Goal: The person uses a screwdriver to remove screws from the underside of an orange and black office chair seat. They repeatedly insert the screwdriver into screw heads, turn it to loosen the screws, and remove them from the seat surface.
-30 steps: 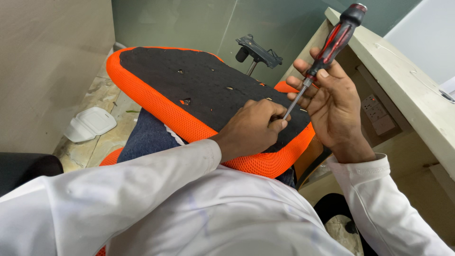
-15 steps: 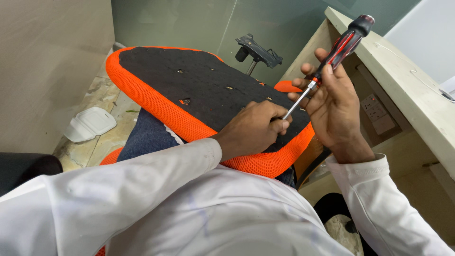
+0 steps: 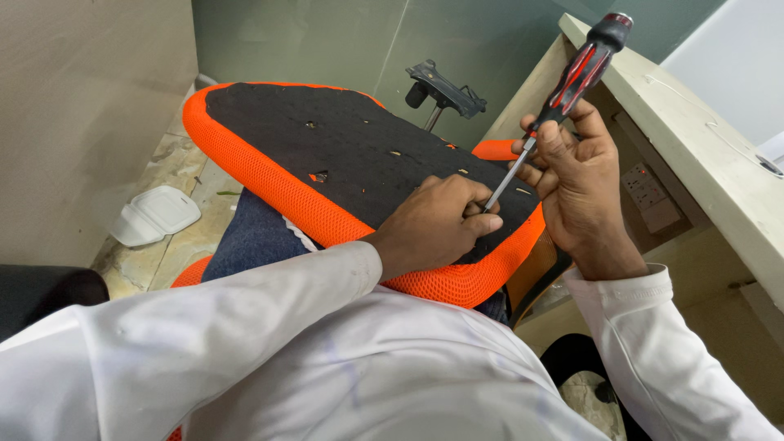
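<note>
An orange mesh chair seat [image 3: 269, 167] lies upside down across my lap, its black underside facing up with several small holes. My right hand [image 3: 576, 175] grips a red and black screwdriver [image 3: 581, 67] by the lower handle, the shaft slanting down to the seat's near right part. My left hand [image 3: 437, 224] rests on the black underside with its fingers pinched around the screwdriver tip. What lies under those fingers is hidden.
A black chair mechanism plate on a post [image 3: 445, 88] stands beyond the seat. A white lidded container [image 3: 155, 214] lies on the tiled floor at left. A pale desk edge [image 3: 702, 139] with a wall socket [image 3: 645, 189] runs along the right. A beige wall closes the left.
The screwdriver handle has tilted farther right and away from me while its tip stays under my left fingers. The seat has not moved.
</note>
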